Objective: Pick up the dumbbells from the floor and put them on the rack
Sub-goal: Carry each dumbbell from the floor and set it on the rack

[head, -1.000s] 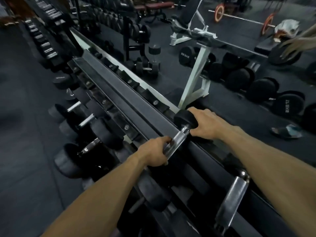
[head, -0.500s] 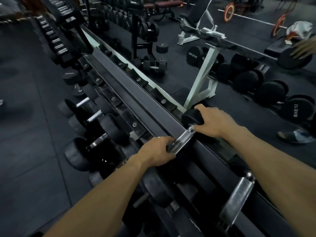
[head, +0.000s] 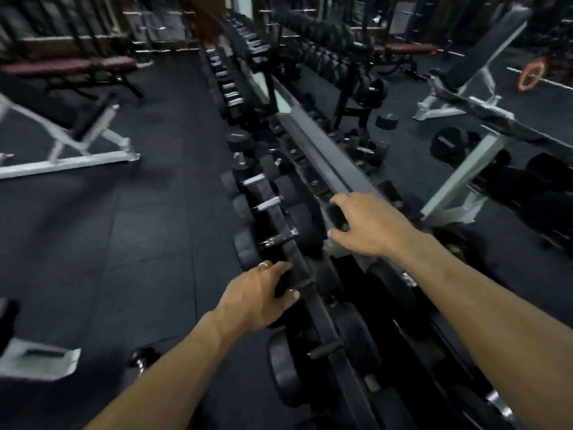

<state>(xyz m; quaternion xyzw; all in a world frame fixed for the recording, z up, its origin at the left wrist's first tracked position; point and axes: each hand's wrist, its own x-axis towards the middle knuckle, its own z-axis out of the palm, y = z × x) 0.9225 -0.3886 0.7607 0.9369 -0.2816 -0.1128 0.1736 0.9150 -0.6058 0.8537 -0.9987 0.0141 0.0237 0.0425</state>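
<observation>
The long black dumbbell rack [head: 313, 144] runs from bottom right up the middle of the blurred head view. My right hand [head: 369, 225] reaches over its top rail, fingers and thumb curled round the black head of a dumbbell [head: 336, 217]; its handle is hidden. Lower and to the left, my left hand [head: 263, 296] hovers at the rack's front rail with loosely curved fingers and nothing plainly in it. Several black dumbbells [head: 273, 203] lie on the lower tier. A small dumbbell [head: 141, 361] lies on the floor beside my left forearm.
A white-framed bench [head: 71, 156] stands on the dark rubber floor at left, and a white object [head: 40, 361] lies at lower left. Right of the rack are another white bench frame [head: 459, 175] and black dumbbells [head: 449, 144] on the floor.
My view has swung left along the rack. My left hand has come off the dumbbell's handle and dropped toward the front rail. My right hand stays on the dumbbell's head.
</observation>
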